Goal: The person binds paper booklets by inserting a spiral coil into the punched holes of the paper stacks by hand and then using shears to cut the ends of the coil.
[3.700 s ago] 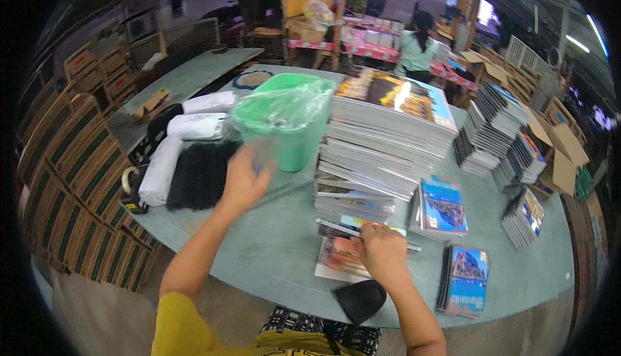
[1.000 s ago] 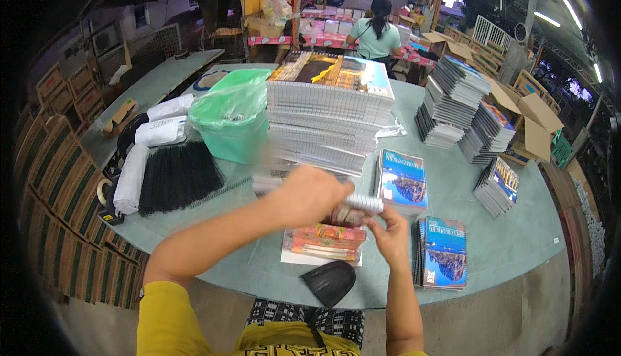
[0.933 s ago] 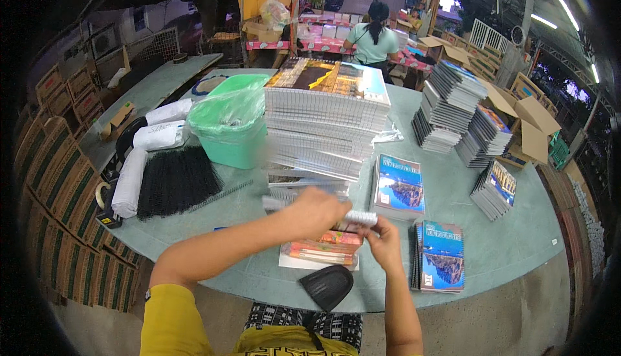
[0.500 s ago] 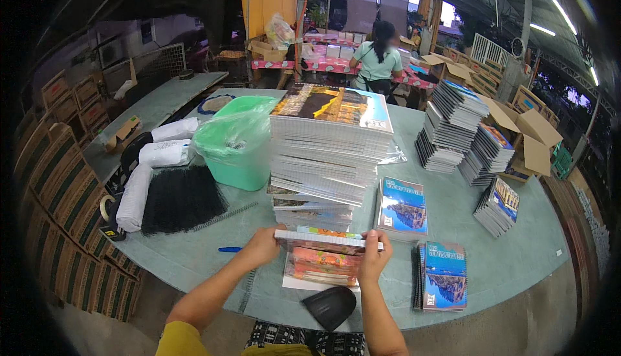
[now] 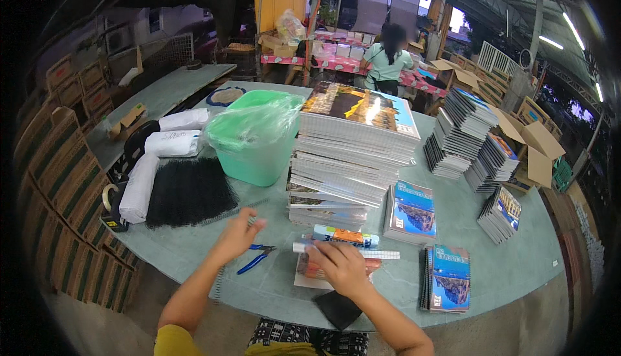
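Observation:
My right hand (image 5: 339, 267) grips an unbound notebook (image 5: 390, 254), held on edge so that its pale, punched side faces up. Apart from it, my left hand (image 5: 238, 234) has its fingers extended, holding nothing visible, near a pile of black spiral binding coils (image 5: 187, 193). Blue-handled cutters (image 5: 253, 260) lie on the table between my hands. Just beyond the notebook is a blue and orange wrapped pack (image 5: 347, 237). Red-orange packs partly show beneath the notebook. A black wedge-shaped piece (image 5: 337, 309) lies near the table's front edge.
A tall notebook stack (image 5: 352, 155) rises ahead, beside a plastic-lined green bin (image 5: 255, 152). Bound blue-covered notebooks (image 5: 447, 278) sit at right, with further stacks (image 5: 456, 133) behind. White rolls (image 5: 139, 188) lie left. A person (image 5: 387, 60) is at a far table.
My left hand has let go of the notebook and moved up and left toward the coils. My right hand has shifted to the notebook's middle. The cutters now show fully.

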